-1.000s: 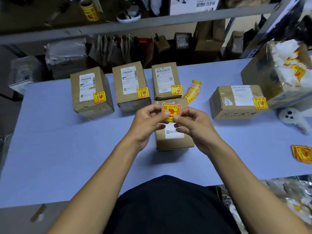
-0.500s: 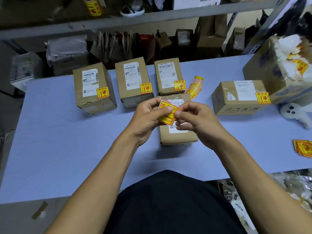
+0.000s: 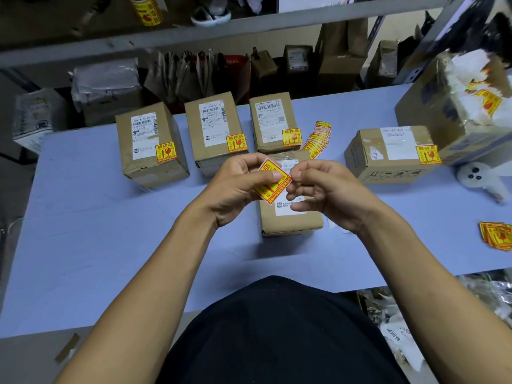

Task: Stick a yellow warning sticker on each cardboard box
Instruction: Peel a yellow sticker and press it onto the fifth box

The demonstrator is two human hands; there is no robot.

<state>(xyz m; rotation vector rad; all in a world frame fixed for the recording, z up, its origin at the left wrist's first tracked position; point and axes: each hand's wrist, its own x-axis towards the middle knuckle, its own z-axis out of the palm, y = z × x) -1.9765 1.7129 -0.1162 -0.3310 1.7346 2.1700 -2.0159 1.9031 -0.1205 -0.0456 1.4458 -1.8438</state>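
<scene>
My left hand [image 3: 235, 187] and my right hand [image 3: 329, 192] both pinch one yellow warning sticker [image 3: 273, 187], tilted, just above a small cardboard box [image 3: 291, 220] with a white label and no yellow sticker visible. My right fingertips nip the sticker's right corner. Three boxes stand in a row behind: left box [image 3: 151, 145], middle box [image 3: 213, 131] and right box [image 3: 273, 123], each bearing a yellow sticker. A fourth stickered box [image 3: 390, 153] lies to the right.
A fan of loose stickers [image 3: 315, 139] lies behind the near box, another stack [image 3: 497, 235] at the right edge. A large open carton [image 3: 457, 106] with white backing paper and a white device [image 3: 476, 176] stand far right. The blue table [image 3: 97, 245] carries everything; shelves with parcels behind.
The sticker has turned from upright to tilted between my fingers, and my right fingertips have shifted to its right corner. The boxes have not moved.
</scene>
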